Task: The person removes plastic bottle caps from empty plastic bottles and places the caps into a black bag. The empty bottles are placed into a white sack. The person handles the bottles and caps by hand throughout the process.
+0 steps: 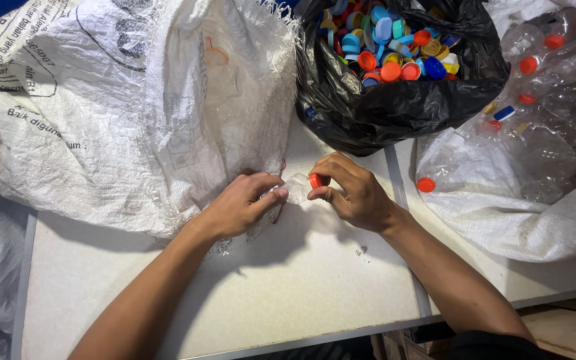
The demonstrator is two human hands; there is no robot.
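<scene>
Left hand (pixel 238 205) clamped round clear bottle (pixel 281 197), over table (pixel 288 293) centre. Right hand (pixel 351 190) pinching red cap (pixel 315 181) between thumb and fingers. Bottle likely light, thin, crushes easily; best gripped near neck. Cap small, stiff, ridged. White woven sack (pixel 135 100) with dark print at left. Black bag (pixel 395 100) of mixed caps behind. Sack of bottles (pixel 535 153) right.

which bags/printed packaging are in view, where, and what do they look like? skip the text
White woven sack: upper left on the table, crumpled, black print.
Black plastic bag: top centre, open, full of coloured bottle caps.
Clear bag: right, holding clear bottles with mostly orange caps.
No screens or signs.
</scene>
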